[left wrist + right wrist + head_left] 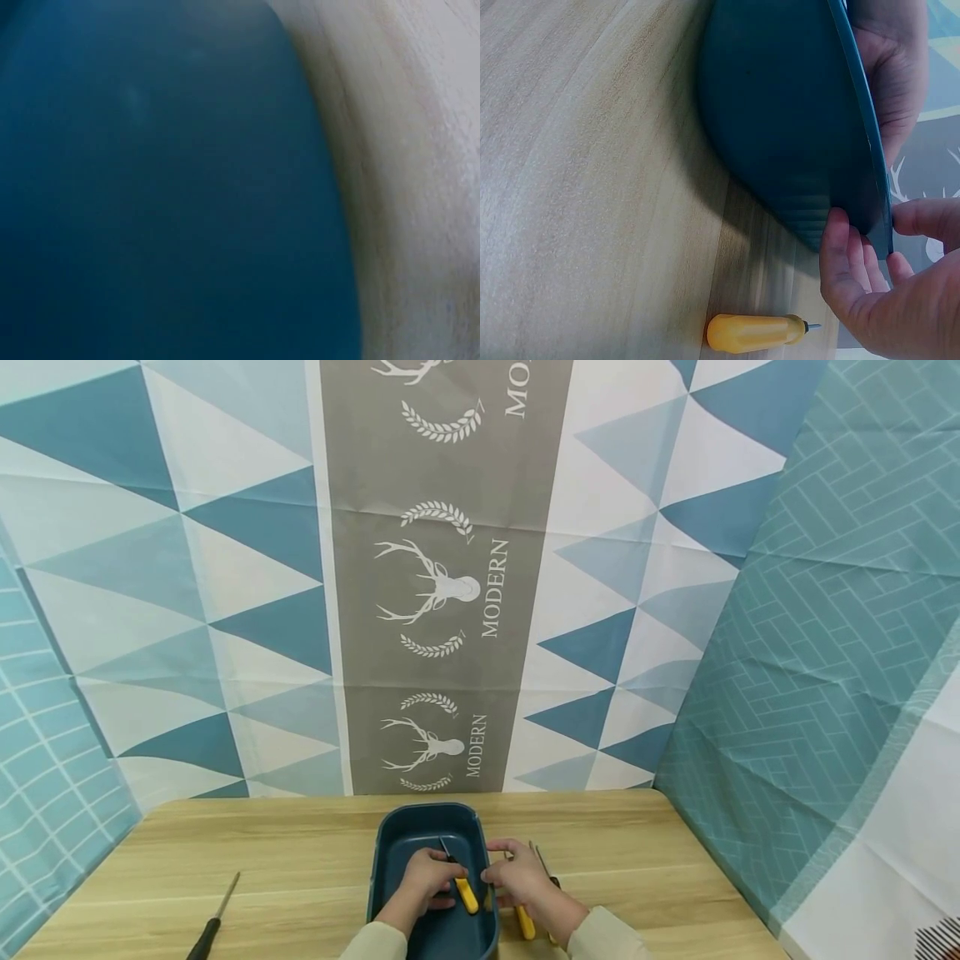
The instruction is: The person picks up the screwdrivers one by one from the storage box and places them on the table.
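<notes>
A dark blue bin (442, 935) stands on the table. Inside it, my left hand (426, 881) pinches a screwdriver (468, 896) with a yellow-and-black handle, its shaft angled toward the bin's far end. My right hand (522, 881) grips the bin's right rim; in the right wrist view its fingers (836, 259) lie along the outer wall and the thumb is on the other side of the rim. A yellow-handled screwdriver (756, 333) lies on the table beside the bin. The left wrist view shows only the bin's wall (172, 180) and tabletop, with no hand.
A black-handled screwdriver (213, 922) lies on the wooden table (300, 852), left of the bin. More screwdrivers (526, 925) lie right of the bin, partly hidden under my right hand. A patterned cloth backdrop (427, 652) rises behind the table.
</notes>
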The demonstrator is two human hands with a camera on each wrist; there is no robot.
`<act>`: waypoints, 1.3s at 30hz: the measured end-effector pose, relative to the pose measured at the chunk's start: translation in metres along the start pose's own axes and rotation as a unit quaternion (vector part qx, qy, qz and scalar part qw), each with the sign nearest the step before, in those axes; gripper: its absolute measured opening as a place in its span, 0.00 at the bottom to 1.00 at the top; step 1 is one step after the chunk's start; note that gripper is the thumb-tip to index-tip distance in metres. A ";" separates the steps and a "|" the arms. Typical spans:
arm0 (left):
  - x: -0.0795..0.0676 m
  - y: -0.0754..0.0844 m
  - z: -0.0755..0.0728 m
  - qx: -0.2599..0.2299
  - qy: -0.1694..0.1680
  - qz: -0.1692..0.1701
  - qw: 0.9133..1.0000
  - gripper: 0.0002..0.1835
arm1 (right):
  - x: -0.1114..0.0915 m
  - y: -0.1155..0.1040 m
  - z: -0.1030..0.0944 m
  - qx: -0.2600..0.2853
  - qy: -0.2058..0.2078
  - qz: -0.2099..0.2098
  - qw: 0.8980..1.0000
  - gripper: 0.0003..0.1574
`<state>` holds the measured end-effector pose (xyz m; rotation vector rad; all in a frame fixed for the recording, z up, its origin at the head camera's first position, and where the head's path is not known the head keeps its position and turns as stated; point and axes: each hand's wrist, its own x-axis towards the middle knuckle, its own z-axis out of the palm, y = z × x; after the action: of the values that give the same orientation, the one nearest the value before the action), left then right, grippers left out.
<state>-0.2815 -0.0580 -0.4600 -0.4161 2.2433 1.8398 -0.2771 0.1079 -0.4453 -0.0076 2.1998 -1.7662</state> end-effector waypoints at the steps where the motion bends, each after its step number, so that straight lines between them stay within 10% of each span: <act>1: 0.000 -0.001 0.001 0.001 0.001 0.001 1.000 0.31 | 0.000 0.000 0.000 0.001 0.000 -0.001 1.000 0.31; 39: 0.010 0.004 0.024 0.097 0.072 -0.007 0.993 0.18 | 0.002 0.000 0.000 0.002 0.002 0.002 1.000 0.31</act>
<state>-0.2925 -0.0344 -0.4648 -0.5435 2.4796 1.6120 -0.2791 0.1076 -0.4462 0.0005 2.1972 -1.7711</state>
